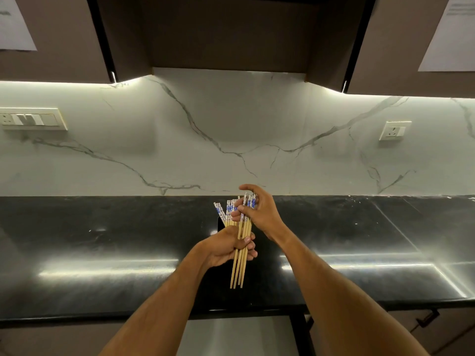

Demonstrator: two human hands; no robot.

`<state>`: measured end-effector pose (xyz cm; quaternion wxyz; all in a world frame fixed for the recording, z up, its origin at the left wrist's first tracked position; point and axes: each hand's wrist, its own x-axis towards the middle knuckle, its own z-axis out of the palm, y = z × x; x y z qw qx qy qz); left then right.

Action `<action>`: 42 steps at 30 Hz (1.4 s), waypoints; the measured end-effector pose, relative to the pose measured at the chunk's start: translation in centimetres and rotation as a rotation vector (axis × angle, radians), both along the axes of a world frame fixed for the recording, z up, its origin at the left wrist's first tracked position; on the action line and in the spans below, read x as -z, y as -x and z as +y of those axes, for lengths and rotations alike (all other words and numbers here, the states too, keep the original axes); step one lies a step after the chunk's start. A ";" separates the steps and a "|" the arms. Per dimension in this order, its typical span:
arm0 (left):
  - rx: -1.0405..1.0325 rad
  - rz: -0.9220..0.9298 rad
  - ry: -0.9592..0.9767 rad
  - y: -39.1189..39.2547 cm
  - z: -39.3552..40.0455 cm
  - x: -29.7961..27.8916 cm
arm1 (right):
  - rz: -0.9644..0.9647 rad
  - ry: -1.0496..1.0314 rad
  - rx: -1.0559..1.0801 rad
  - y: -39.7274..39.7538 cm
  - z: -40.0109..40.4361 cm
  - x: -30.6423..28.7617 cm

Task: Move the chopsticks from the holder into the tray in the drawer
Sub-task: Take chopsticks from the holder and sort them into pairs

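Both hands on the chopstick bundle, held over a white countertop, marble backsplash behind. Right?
Not quite: the countertop is black, not white, as the head view shows. The rest stands: left hand and right hand both grip the chopsticks, marble backsplash behind.

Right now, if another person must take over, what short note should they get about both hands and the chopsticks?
Left hand: grips the lifted bundle of bamboo chopsticks with blue-and-white tops at mid-length.
Right hand: pinches the patterned tops of the same bundle.
More chopsticks stand behind, in a dark holder on the black glossy counter, mostly hidden.
Done: one bundle pulled out.
Left: place it in the drawer tray, not visible here, then fetch the rest.
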<state>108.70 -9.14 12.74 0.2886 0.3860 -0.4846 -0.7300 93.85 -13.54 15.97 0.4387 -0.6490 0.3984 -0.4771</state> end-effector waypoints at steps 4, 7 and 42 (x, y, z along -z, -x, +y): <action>-0.095 0.022 0.021 0.5 0.1 0.6 | 0.045 0.039 0.114 0.5 -0.3 1.0; -0.153 0.020 0.041 1.2 0.3 1.3 | 0.070 0.046 0.130 0.8 -0.1 1.2; -0.146 -0.337 0.109 0.0 11.8 2.7 | -0.279 -0.275 0.148 1.1 11.9 2.4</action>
